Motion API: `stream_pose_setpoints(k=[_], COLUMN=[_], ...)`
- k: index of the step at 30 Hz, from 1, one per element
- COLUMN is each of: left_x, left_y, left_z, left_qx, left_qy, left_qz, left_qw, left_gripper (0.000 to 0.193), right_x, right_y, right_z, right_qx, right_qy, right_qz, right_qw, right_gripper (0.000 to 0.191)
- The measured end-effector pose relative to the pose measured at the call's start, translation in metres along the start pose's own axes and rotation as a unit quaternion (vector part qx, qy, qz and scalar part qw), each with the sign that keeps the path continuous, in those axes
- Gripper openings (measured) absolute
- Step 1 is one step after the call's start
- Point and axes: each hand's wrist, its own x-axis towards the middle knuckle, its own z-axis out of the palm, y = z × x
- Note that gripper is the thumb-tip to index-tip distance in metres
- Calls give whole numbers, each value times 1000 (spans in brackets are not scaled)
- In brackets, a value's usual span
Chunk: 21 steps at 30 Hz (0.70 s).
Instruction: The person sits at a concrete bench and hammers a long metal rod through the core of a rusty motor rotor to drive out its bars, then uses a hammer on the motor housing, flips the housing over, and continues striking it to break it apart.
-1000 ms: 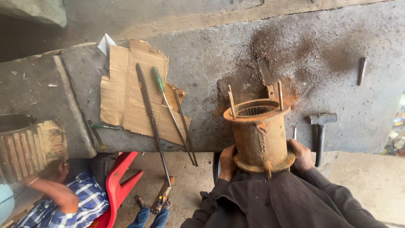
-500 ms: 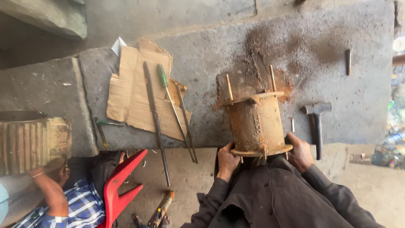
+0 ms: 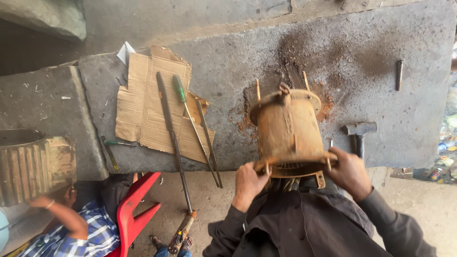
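Gripping the lower flange of the rusty cylindrical housing (image 3: 288, 133), the fingers (image 3: 254, 167) of the left hand (image 3: 248, 184) curl closed around the rim at lower centre of the frame, and the right hand (image 3: 350, 172) clamps the opposite side of the same rim.

1. The housing is tipped on the near edge of the stone bench (image 3: 362, 52), its far end pointing toward the top of the frame and its open, ribbed bore facing the person. Keep both grips level so the load does not roll sideways.
2. Thin rods project from the far end and from the flange (keep knuckles off these).
3. Rust flakes (image 3: 328, 107) lie on the bench around the housing; the footing there is likely loose, so any pivoting is best done slowly.

A hammer (image 3: 360, 129) lies just right of the housing and a short steel pin (image 3: 399, 74) sits at upper right. At centre left, torn cardboard (image 3: 143, 109) carries a long bar (image 3: 169, 126) and a green-handled screwdriver (image 3: 180, 89). Another person's arm (image 3: 62, 214) and a red plastic chair (image 3: 131, 214) show at lower left, beneath a ribbed casing (image 3: 33, 164).
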Motion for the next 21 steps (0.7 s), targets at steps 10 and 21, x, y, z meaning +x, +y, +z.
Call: stream_pose_setpoints(k=[10,21], left_x=[65,66], left_y=[89,165], left_z=[-37,-66], left_qx=[-32,12], left_qy=[136,206], left_qz=[87,105], left_qw=[986,973], left_gripper=[54,49], right_x=[113,143], right_y=[-6,-8], right_z=[-59,-79], right_qx=[197,353], right_qy=[-22,-21], right_qz=[-6,20], right_qw=[980,935], right_gripper=[31,28])
